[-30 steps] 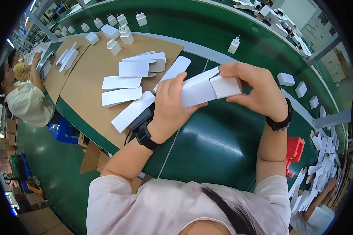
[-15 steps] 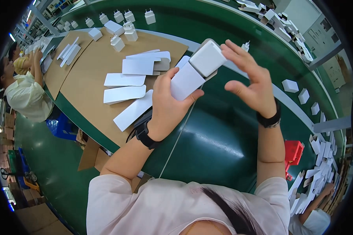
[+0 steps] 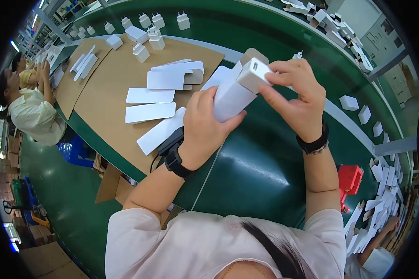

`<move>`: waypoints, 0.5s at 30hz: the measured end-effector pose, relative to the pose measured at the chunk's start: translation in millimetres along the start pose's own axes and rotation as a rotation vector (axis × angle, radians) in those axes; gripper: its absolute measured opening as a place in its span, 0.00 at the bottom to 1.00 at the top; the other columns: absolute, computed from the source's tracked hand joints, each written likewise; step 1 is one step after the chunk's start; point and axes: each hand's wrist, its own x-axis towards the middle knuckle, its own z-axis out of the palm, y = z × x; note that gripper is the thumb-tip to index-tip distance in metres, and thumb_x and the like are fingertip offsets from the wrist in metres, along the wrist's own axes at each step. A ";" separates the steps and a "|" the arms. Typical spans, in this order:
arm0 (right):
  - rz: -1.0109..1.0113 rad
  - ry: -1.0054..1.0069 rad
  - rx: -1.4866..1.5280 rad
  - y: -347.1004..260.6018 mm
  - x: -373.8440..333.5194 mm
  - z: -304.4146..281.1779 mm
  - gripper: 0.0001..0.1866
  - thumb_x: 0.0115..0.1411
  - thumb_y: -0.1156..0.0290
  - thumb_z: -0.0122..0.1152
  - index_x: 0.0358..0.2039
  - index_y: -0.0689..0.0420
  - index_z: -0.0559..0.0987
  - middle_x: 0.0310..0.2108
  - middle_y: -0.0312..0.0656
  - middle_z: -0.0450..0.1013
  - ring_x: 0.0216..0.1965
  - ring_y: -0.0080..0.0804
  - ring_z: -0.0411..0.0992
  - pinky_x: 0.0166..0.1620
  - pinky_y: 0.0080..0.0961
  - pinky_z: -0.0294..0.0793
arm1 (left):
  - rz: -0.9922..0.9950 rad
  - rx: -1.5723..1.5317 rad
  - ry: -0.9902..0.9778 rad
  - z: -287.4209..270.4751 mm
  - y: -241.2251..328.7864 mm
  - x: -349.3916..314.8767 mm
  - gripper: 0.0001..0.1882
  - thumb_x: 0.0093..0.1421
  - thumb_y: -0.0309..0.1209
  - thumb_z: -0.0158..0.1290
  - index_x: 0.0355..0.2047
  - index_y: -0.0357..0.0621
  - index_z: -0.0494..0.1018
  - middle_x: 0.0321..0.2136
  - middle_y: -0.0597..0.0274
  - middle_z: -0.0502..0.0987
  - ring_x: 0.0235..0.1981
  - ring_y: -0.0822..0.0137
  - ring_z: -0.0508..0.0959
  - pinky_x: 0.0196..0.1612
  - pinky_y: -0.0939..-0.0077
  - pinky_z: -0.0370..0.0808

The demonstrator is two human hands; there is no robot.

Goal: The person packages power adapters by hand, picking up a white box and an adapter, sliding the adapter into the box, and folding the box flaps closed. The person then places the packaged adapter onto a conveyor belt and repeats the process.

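My left hand (image 3: pixel 202 128) is wrapped round an upright, slightly tilted white carton (image 3: pixel 230 97) with its top flap raised. A white charger (image 3: pixel 254 74) with a port in its end face sticks out of the carton's top. The thumb and fingers of my right hand (image 3: pixel 300 90) pinch the charger's right edge. How deep the charger sits is hidden by the carton. Left of my left hand, several flat white cartons (image 3: pixel 150 112) lie on a brown cardboard sheet (image 3: pixel 104 97).
White plug chargers (image 3: pixel 140 52) stand on the cardboard; others (image 3: pixel 183 21) line the green belt (image 3: pixel 237 23) beyond. White boxes (image 3: pixel 349 102) sit on the belt at right. A red tool (image 3: pixel 349 180) lies near my right forearm. Other people (image 3: pixel 32 111) work at far left and lower right.
My right hand has gone from spread fingers to a pinch on the charger. The carton and charger have tilted, and the charger's port now shows. Chargers on the belt have shifted slightly right.
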 end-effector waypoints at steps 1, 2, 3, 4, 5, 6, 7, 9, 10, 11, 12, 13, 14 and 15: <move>-0.010 -0.053 -0.010 -2.0 0.5 -1.0 0.12 0.42 0.80 0.68 0.30 0.62 0.78 0.34 0.42 0.76 0.34 0.30 0.70 0.39 0.22 0.69 | -0.091 -0.056 -0.078 -0.7 -0.4 0.0 0.33 0.41 0.32 0.65 0.45 0.34 0.61 0.34 0.48 0.70 0.36 0.48 0.71 0.39 0.60 0.69; 0.052 -0.120 0.051 -3.9 1.6 -3.3 0.10 0.43 0.80 0.68 0.29 0.62 0.78 0.33 0.42 0.75 0.33 0.30 0.70 0.37 0.22 0.69 | -0.090 -0.054 -0.081 0.4 -2.5 -0.6 0.33 0.41 0.32 0.65 0.45 0.34 0.61 0.34 0.48 0.70 0.36 0.48 0.71 0.39 0.60 0.69; 0.054 -0.117 0.054 -4.5 1.1 -4.2 0.10 0.43 0.80 0.68 0.29 0.62 0.78 0.33 0.42 0.75 0.33 0.30 0.70 0.37 0.22 0.69 | -0.030 -0.049 -0.052 3.2 -7.7 -0.9 0.33 0.41 0.32 0.65 0.44 0.35 0.61 0.34 0.47 0.70 0.35 0.48 0.71 0.37 0.61 0.70; 0.206 -0.157 0.162 -4.7 0.6 -5.0 0.10 0.43 0.80 0.67 0.28 0.62 0.78 0.32 0.42 0.75 0.32 0.30 0.70 0.37 0.22 0.69 | 0.029 -0.044 -0.023 4.5 -11.1 -2.0 0.33 0.40 0.32 0.65 0.44 0.35 0.61 0.33 0.47 0.70 0.33 0.48 0.72 0.35 0.61 0.70; 0.360 -0.194 0.267 -3.0 0.0 -6.4 0.09 0.43 0.80 0.67 0.28 0.62 0.78 0.32 0.43 0.75 0.31 0.30 0.70 0.37 0.22 0.69 | 0.032 -0.045 -0.027 6.0 -11.9 -3.1 0.33 0.40 0.32 0.65 0.44 0.35 0.61 0.33 0.47 0.70 0.33 0.48 0.72 0.35 0.61 0.70; 0.418 -0.226 0.349 1.6 -2.1 -5.7 0.11 0.42 0.77 0.69 0.29 0.60 0.79 0.33 0.43 0.75 0.33 0.33 0.69 0.38 0.23 0.69 | 0.076 -0.066 -0.018 7.2 -12.0 -4.5 0.33 0.40 0.32 0.65 0.44 0.35 0.61 0.34 0.47 0.70 0.33 0.48 0.72 0.35 0.61 0.71; 0.420 -0.222 0.349 1.3 -2.7 -3.3 0.11 0.42 0.77 0.69 0.29 0.60 0.79 0.33 0.43 0.75 0.33 0.33 0.69 0.38 0.23 0.69 | 0.120 -0.086 -0.007 7.6 -12.2 -4.9 0.34 0.40 0.32 0.65 0.45 0.36 0.60 0.34 0.47 0.70 0.33 0.48 0.72 0.35 0.62 0.71; 0.026 -0.254 0.185 -1.5 -3.4 2.2 0.13 0.42 0.73 0.70 0.31 0.58 0.80 0.36 0.42 0.76 0.38 0.35 0.68 0.41 0.24 0.68 | 0.064 -0.117 -0.006 6.2 -9.1 -3.0 0.34 0.40 0.32 0.65 0.45 0.36 0.60 0.35 0.47 0.70 0.34 0.48 0.73 0.35 0.62 0.71; -0.095 -0.325 0.137 -0.6 -1.6 2.4 0.12 0.44 0.69 0.69 0.31 0.57 0.81 0.44 0.43 0.73 0.44 0.36 0.66 0.44 0.26 0.67 | 0.009 -0.148 0.000 5.4 -7.4 -1.7 0.35 0.40 0.32 0.65 0.46 0.37 0.59 0.35 0.47 0.70 0.34 0.48 0.73 0.35 0.62 0.71; -0.092 -0.320 0.139 -1.1 -0.5 3.8 0.12 0.44 0.69 0.69 0.31 0.57 0.81 0.44 0.43 0.73 0.44 0.36 0.66 0.44 0.26 0.67 | 0.010 -0.146 -0.005 4.3 -7.5 -0.8 0.35 0.40 0.32 0.65 0.46 0.37 0.59 0.35 0.47 0.70 0.34 0.48 0.73 0.35 0.62 0.71; -0.112 -0.251 0.078 -1.6 0.4 5.0 0.12 0.45 0.69 0.68 0.32 0.57 0.81 0.48 0.44 0.71 0.45 0.37 0.65 0.46 0.27 0.66 | -0.010 -0.155 -0.011 4.3 -6.9 -0.2 0.36 0.40 0.32 0.65 0.47 0.37 0.59 0.36 0.47 0.70 0.35 0.49 0.73 0.36 0.63 0.72; -0.131 -0.181 0.017 -2.6 1.2 5.9 0.11 0.47 0.68 0.67 0.32 0.56 0.81 0.52 0.45 0.68 0.46 0.37 0.65 0.47 0.28 0.65 | -0.031 -0.165 -0.017 3.7 -6.0 0.7 0.36 0.40 0.32 0.65 0.48 0.38 0.59 0.36 0.47 0.70 0.36 0.50 0.74 0.36 0.63 0.72; -0.055 -0.149 -0.023 -4.1 -0.7 1.9 0.16 0.51 0.66 0.64 0.40 0.57 0.78 0.55 0.46 0.64 0.49 0.36 0.65 0.48 0.27 0.65 | -0.079 -0.288 -0.014 -0.2 -0.1 2.6 0.37 0.41 0.31 0.64 0.50 0.39 0.58 0.40 0.47 0.69 0.38 0.51 0.74 0.38 0.64 0.72; -0.061 -0.150 -0.019 -3.6 -2.7 5.1 0.16 0.51 0.66 0.64 0.40 0.57 0.78 0.55 0.46 0.64 0.49 0.36 0.65 0.48 0.27 0.65 | -0.080 -0.283 -0.008 -0.4 -1.2 2.3 0.37 0.41 0.31 0.64 0.50 0.39 0.58 0.40 0.47 0.69 0.38 0.51 0.74 0.38 0.64 0.72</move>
